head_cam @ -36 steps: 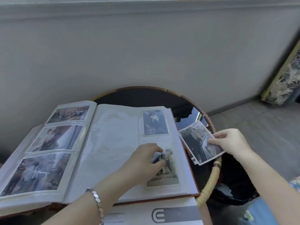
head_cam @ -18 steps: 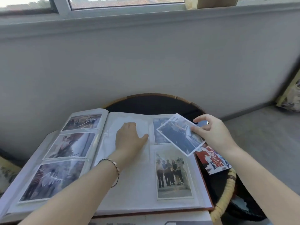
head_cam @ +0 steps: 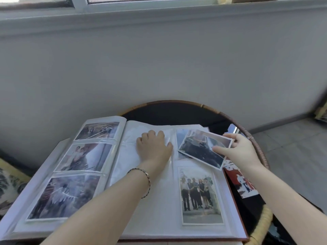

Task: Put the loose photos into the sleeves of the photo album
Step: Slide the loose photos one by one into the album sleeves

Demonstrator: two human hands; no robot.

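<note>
Album open, one print in hand!
On the left, three filled sleeves in the photo album (head_cam: pixel 159 214). My left hand (head_cam: pixel 153 149) lies flat on the right page, fingers straight. My right hand (head_cam: pixel 242 152) pinches the loose photo (head_cam: pixel 203 150) by its edge, tilted over the top sleeve. A red photo (head_cam: pixel 239 182) lies on the table (head_cam: pixel 168 113), beside the album.

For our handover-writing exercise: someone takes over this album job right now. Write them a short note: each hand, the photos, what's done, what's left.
Left hand: open, flat on the right page of the album.
Right hand: pinches a loose photo above that page's upper part.
Done: three photos sleeved on the left page; group photo in the right page's lower sleeve, another above it, partly hidden.
To do: sleeve the held photo, then the red photo on the table.
</note>
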